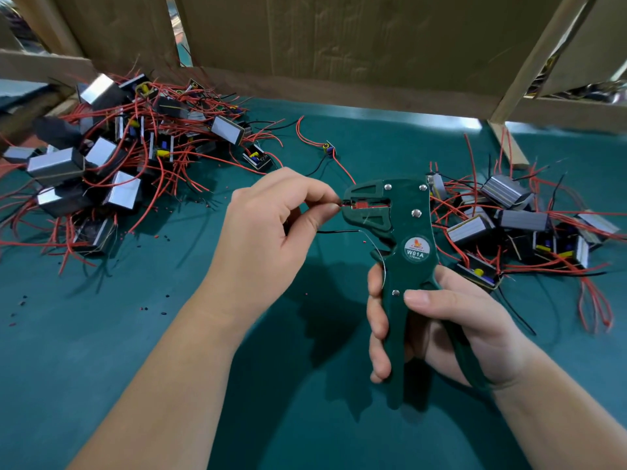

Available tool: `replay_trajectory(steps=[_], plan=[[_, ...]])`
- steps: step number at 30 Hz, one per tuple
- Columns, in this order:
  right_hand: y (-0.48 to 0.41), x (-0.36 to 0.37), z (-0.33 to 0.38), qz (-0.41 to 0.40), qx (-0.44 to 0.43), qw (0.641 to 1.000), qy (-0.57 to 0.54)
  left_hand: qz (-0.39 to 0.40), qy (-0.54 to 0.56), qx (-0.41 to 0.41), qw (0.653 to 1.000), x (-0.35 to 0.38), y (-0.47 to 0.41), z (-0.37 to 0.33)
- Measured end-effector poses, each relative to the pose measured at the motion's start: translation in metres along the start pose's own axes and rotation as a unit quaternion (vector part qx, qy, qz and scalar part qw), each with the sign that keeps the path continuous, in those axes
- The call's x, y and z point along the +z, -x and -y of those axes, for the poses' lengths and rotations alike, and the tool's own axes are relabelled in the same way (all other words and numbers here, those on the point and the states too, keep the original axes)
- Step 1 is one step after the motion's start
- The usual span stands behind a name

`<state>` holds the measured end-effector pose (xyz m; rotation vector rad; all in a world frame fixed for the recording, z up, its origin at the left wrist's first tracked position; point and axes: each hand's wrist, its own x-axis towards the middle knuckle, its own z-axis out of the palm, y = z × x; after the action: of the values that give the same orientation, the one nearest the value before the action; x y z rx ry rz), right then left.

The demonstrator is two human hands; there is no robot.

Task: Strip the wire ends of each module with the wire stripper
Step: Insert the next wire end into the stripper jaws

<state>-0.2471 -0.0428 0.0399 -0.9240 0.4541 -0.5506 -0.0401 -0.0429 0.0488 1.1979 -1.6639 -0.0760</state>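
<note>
My right hand (437,329) grips the handles of a dark green wire stripper (403,239), held upright with its jaws pointing left. My left hand (271,228) pinches the end of a red wire (344,171) between thumb and forefinger and holds it in the stripper's jaws. That wire runs back to a small module (328,148) lying on the green mat. A thin black wire (339,231) passes just below my left fingers.
A large heap of modules (112,164) with red and black wires lies at the left. A second heap of modules (522,225) sits at the right. Small bits of insulation (163,237) dot the green mat (305,418). Cardboard panels (339,39) and wooden posts stand behind.
</note>
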Motion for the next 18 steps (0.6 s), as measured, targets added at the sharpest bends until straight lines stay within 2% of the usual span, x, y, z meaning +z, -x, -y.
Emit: replay_trajectory(steps=[14, 18], plan=[[0.0002, -0.0025, -0.0031, -0.011, -0.009, 1.000, 0.019, -0.004, 0.009, 0.006, 1.000, -0.0022, -0.0017, -0.0060], [-0.0028, 0.0033, -0.0080, -0.026, -0.034, 0.999, -0.006, 0.047, 0.035, -0.062, 0.996, -0.0006, 0.0004, -0.0054]])
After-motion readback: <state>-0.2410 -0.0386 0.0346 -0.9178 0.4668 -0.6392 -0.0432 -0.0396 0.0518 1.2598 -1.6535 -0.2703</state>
